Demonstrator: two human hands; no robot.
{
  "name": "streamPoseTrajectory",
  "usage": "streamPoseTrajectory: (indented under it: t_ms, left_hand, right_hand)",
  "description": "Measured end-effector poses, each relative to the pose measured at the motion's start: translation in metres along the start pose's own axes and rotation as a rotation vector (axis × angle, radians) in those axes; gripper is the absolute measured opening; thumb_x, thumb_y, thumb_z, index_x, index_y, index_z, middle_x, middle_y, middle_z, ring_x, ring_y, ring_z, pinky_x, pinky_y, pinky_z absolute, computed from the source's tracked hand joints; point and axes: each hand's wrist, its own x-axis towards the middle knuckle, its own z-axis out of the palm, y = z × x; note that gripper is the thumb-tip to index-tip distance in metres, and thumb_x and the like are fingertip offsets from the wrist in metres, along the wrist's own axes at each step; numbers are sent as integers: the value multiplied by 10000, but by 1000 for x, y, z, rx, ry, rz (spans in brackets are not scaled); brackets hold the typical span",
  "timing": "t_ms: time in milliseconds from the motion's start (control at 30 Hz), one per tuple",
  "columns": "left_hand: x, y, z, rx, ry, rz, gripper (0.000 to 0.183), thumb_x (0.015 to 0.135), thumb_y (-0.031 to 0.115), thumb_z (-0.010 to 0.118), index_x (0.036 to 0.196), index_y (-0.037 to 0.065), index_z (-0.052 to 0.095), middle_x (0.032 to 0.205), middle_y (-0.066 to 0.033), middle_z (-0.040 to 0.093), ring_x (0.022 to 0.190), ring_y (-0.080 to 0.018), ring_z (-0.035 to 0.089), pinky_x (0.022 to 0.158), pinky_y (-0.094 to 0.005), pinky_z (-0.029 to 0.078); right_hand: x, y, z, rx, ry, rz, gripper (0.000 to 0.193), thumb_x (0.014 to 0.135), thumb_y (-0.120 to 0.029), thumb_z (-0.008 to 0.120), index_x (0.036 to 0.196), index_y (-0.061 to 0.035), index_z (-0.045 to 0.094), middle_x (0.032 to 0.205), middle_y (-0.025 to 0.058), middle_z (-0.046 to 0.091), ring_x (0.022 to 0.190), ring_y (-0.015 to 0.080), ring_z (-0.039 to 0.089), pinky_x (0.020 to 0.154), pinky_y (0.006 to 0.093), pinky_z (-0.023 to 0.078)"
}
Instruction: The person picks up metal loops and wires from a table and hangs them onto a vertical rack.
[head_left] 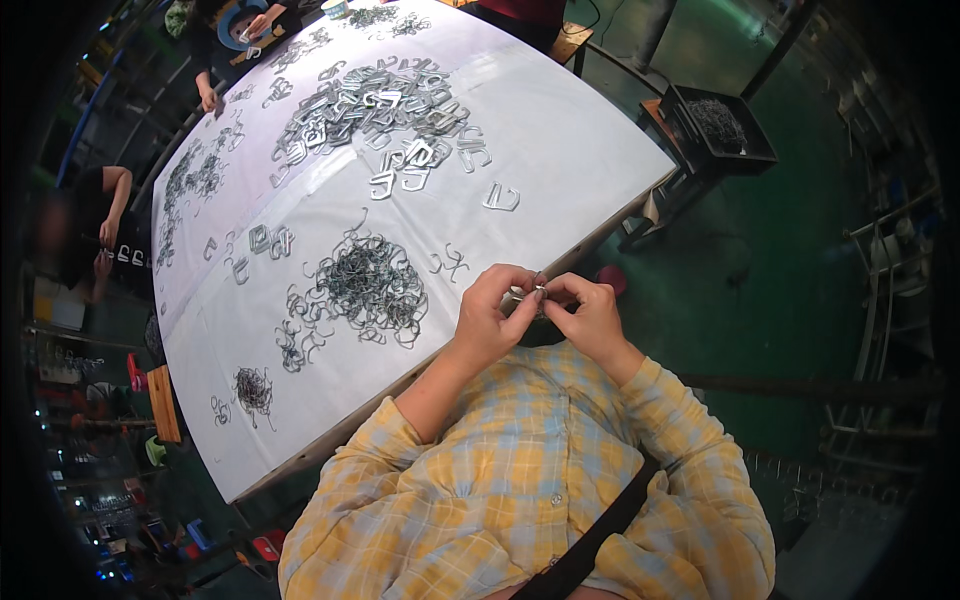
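Observation:
Just past the table's near edge, my left hand (490,318) and my right hand (592,318) meet in front of my chest. Both are closed, thumbs and fingertips pinching a small silvery metal piece (537,291) between them. My fingers cover much of it, so its full shape cannot be made out. Closest to my left hand on the white table (480,240) lie a few loose bent-wire hooks (452,262). Farther left is a tangled heap of such thin wire hooks (370,285).
A large pile of flat silver metal loops (385,105) lies farther back, with one loop (502,197) apart. Smaller wire heaps (253,390) are spread leftward. Co-workers' hands (108,235) work along the far side. A black crate (718,125) of small parts stands at right.

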Motion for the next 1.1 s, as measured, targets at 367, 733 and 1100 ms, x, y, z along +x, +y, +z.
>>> streamPoseTrajectory:
  t_ms: [367,733,1100]
  left_hand:
    - [-8,11,-1,-141,-82,54,77,791,-21,588,861,-16,556,922,-120,620,835,-180,605,724,-280,485]
    - [-23,5,-4,-104,-52,21,113,782,-4,586,892,2,560,928,-114,619,833,-198,604,720,-284,503]
    - [-17,4,3,-99,-47,-47,94,786,-10,604,872,4,568,909,-99,624,787,-155,609,672,-258,496]
  right_hand:
    - [85,45,3,-346,-2,-301,283,792,-66,615,1074,-42,609,1067,117,596,898,246,588,754,344,480]
    - [164,52,37,-682,-468,-20,328,758,-78,669,1073,-74,577,1145,178,481,925,348,561,837,412,465]
    - [129,28,-17,-210,-258,351,260,788,-80,668,1011,37,605,700,87,605,586,137,627,455,239,488]
